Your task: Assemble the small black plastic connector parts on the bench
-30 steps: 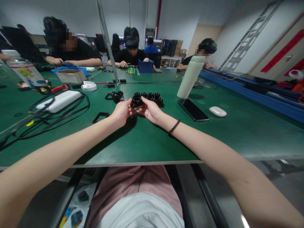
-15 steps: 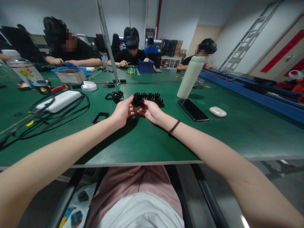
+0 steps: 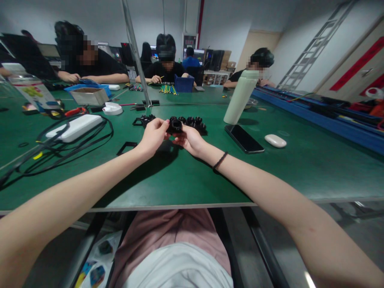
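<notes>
Between my two hands is a small black plastic part [image 3: 175, 125], held just above the green table; its exact kind is too small to tell. My left hand [image 3: 155, 135] pinches it from the left with thumb and fingers. From the right, my right hand [image 3: 191, 140] grips the same part, its lower fingers curled underneath. Right behind it, several black round-topped pieces [image 3: 194, 121] stand in a cluster. Beside my left hand lie more black parts [image 3: 144, 121], partly covered by that hand. A flat black rectangular frame [image 3: 127, 148] rests near my left wrist.
On the right are a pale green bottle [image 3: 241, 98], a phone [image 3: 244, 139] and a white oval case [image 3: 275, 141]. Leftward lie a white power strip [image 3: 75, 128] with looped black cables and a drink bottle [image 3: 33, 90]. Several people sit across the table, near a blue bin [image 3: 184, 84].
The black part has turned in my hands, so a rounded face with an opening shows toward me. My left hand has shifted slightly up over the parts beside it.
</notes>
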### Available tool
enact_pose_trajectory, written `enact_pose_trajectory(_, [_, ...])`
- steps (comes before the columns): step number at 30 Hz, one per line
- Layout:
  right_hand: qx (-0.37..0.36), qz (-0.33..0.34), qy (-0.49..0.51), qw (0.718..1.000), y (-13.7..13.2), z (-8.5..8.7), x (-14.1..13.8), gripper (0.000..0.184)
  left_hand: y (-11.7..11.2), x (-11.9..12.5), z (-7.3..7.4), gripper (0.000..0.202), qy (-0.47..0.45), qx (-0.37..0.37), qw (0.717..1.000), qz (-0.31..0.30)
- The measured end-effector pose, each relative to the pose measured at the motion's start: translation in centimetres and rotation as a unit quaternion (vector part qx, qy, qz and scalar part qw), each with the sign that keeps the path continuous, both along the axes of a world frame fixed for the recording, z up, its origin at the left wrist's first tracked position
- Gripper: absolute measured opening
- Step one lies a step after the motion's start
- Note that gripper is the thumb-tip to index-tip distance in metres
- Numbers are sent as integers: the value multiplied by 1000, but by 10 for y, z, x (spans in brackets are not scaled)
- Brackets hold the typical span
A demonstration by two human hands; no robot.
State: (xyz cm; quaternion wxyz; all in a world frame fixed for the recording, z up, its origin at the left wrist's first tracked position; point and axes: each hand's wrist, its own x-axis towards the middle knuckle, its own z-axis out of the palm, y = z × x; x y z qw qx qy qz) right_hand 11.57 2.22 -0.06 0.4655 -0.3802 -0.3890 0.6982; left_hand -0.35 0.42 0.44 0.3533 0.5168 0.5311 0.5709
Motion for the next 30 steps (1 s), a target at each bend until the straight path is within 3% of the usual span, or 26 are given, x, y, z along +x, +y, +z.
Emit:
enact_pose_trajectory(5, [35,-6,-34,999,0,-5,-3,25,3,-12,1,19,168,64,984,-6])
enact_pose_trajectory(9, [126,-48,-65,989,1,-10,-5,22,-3,-16,11,16,245,95,965,8])
enact_pose_trajectory(11, [191,-63,-78,977,0,-12,-5,20,-5,-16,17,15,220,97,971,14])
enact_pose_trajectory(16, [308,-44,-118,943,-5,-14,-1,17,-3,-15,25,12,52,43,998,-3])
enact_pose_trajectory(20, [301,0,-147,942,-8,-11,0,21,0,-18,26,14,-14,30,999,-16])
enact_pose_trajectory(30, [265,57,-129,954,-12,-5,-3,26,-3,-21,33,20,17,55,998,-10])
